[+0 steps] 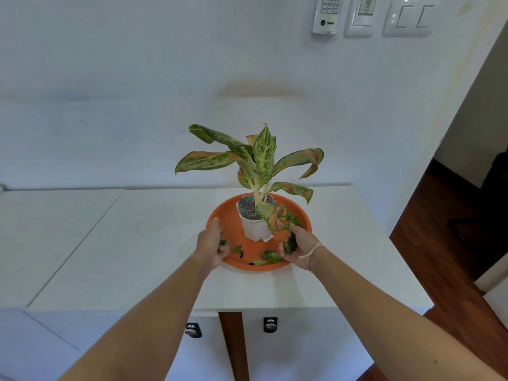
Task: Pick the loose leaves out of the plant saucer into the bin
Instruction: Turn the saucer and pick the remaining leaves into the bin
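On the counter, head view:
Saucer (303,224): orange, round, on the white counter (343,257) near its right end, close to the wall.
Pot (254,228): white, upright in the far middle of the saucer, holding a plant (258,160) with green and browning leaves.
Loose leaves (270,257): small and green, scattered on the near half of the saucer; a few more (294,221) lie right of the pot.
Left hand (211,244): at the saucer's left rim, fingers curled round a few green leaves.
Right hand (298,248): over the saucer's near right part, fingers curled round a bunch of leaves; a white string circles the wrist.
Bin: none shows.
Wall (137,64): white, with a remote (328,13) and switches (409,17) at top right.
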A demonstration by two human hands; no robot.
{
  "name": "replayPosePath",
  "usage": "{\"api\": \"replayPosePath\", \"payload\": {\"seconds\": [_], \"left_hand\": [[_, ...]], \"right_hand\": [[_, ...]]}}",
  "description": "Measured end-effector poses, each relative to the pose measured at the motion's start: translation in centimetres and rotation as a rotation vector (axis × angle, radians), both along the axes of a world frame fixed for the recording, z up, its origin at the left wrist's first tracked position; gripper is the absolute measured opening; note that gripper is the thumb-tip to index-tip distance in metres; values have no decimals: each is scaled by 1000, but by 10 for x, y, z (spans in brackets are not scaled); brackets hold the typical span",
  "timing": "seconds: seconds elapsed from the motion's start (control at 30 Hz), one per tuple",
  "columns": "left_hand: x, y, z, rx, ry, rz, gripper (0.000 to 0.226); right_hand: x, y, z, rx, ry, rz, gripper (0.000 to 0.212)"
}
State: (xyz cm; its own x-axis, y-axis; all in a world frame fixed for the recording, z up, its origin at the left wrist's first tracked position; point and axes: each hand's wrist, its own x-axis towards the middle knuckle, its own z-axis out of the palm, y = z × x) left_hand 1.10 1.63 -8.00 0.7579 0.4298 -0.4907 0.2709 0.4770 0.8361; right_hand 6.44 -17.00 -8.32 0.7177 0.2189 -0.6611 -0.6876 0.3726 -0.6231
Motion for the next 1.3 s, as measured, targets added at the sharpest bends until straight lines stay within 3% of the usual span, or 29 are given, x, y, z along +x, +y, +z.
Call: {"api": "replayPosePath", "payload": {"seconds": [0.3, 0.43, 0.6, 0.73, 0.8, 0.97, 1.3], "left_hand": [[-5, -2, 7, -17, 19, -34, 39], [-4, 0, 5, 80, 20, -73, 42], [6, 5, 8, 387, 80, -137, 40], [10, 8, 3, 1217, 169, -491, 42], [10, 4, 2, 1419, 242, -677, 30], [13, -5, -4, 1585, 352, -808, 32], [12, -8, -17, 1614, 283, -759, 13]], "right_hand": [[-2, -1, 1, -133, -103, 105, 36], [0, 0, 0, -572, -355, 313, 27], [5, 6, -7, -1086, -734, 624, 32], [4, 11, -8, -1262, -805, 874, 32], [4, 16, -12, -1372, -854, 948, 38], [0, 23, -14, -1546, -929, 1001, 53], [-6, 29, -19, -1660, -1036, 974, 24]]}}
